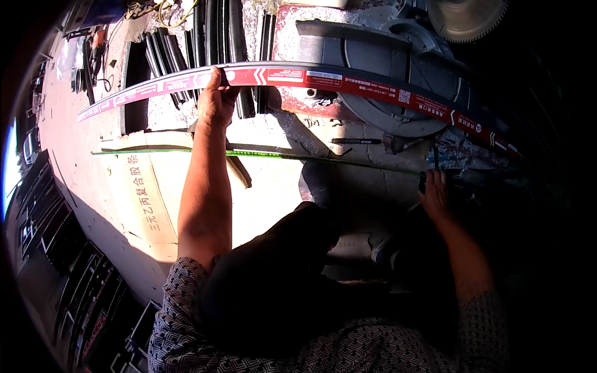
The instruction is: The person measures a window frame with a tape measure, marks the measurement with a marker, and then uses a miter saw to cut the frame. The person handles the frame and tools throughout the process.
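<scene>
A long grey profile strip (pixel 280 76) with a red and white printed film along its side spans the upper part of the view. Near its left-centre, my left hand (pixel 217 104) is closed around it, thumb up along the edge. Below the strip, a bright green tape measure blade (pixel 267 154) stretches from the left, passing by my left forearm, toward my right hand. My right hand (pixel 435 194) is in deep shadow at the right, fingers curled at the blade's right end; the tape's case is barely visible there.
A circular saw blade (pixel 469 17) hangs at the top right, above a round grey metal saw table (pixel 385 115). Several dark profiles (pixel 214 31) lie at the top. A black marker pen (pixel 356 141) rests below the saw table. Cardboard (pixel 140 208) lies at the left.
</scene>
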The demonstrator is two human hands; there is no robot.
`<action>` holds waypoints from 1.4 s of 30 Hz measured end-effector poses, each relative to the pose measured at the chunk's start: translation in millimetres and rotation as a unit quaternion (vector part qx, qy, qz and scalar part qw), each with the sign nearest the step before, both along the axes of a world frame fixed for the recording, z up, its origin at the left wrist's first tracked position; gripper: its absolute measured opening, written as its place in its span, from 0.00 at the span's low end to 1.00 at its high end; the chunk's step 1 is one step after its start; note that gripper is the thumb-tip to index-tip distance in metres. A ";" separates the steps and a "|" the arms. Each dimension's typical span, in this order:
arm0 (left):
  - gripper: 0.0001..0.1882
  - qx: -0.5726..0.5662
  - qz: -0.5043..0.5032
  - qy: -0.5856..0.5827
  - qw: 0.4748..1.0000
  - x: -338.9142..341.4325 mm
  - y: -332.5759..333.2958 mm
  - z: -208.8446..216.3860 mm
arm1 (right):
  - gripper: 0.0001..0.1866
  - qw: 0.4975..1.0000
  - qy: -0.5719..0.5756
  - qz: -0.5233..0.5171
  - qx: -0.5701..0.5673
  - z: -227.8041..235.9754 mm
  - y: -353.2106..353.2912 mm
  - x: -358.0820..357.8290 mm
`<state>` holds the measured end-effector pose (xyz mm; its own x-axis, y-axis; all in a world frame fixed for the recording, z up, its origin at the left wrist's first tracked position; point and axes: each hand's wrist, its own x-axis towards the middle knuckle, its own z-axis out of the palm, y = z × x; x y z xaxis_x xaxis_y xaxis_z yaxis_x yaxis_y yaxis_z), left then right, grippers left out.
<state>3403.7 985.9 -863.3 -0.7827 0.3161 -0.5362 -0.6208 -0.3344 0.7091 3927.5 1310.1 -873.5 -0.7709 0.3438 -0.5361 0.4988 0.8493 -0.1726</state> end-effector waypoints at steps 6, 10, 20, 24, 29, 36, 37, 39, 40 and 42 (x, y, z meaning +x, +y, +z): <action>0.28 -0.280 -0.113 0.103 0.948 56.0 15.1 36.7 | 0.39 0.984 -0.031 -0.021 -0.176 18.7 25.2 -1.1; 0.26 -0.317 -0.298 0.272 0.858 110.5 27.8 51.7 | 0.34 0.981 -0.003 0.030 -0.190 27.0 59.1 3.2; 0.16 -0.389 -0.667 0.429 0.469 157.4 51.6 84.9 | 0.25 0.972 0.051 -0.039 -0.224 122.3 84.8 -59.9; 0.06 -0.440 -0.587 0.496 0.464 132.6 59.0 108.4 | 0.27 0.981 0.092 -0.026 -0.168 121.5 100.8 -62.3; 0.07 -0.473 -0.527 0.534 0.463 98.9 60.4 137.7 | 0.28 0.981 0.077 -0.046 -0.175 141.3 94.6 -100.1; 0.06 -0.449 -0.381 0.651 0.480 64.3 46.7 117.5 | 0.26 0.973 0.112 -0.042 -0.199 153.9 76.6 -147.0; 0.07 -0.441 -0.362 0.663 0.484 61.5 43.7 112.9 | 0.25 0.971 0.118 -0.031 -0.207 155.2 74.8 -152.2; 0.08 -0.438 -0.354 0.668 0.486 59.4 43.5 110.3 | 0.25 0.971 0.113 -0.053 -0.202 159.0 67.9 -159.2; 0.08 -0.436 -0.350 0.671 0.487 58.3 43.2 109.0 | 0.25 0.971 0.111 -0.064 -0.200 159.3 66.1 -161.7; 0.10 -0.442 -0.350 0.668 0.486 55.9 42.2 107.9 | 0.26 0.972 0.113 -0.057 -0.199 157.9 65.3 -164.2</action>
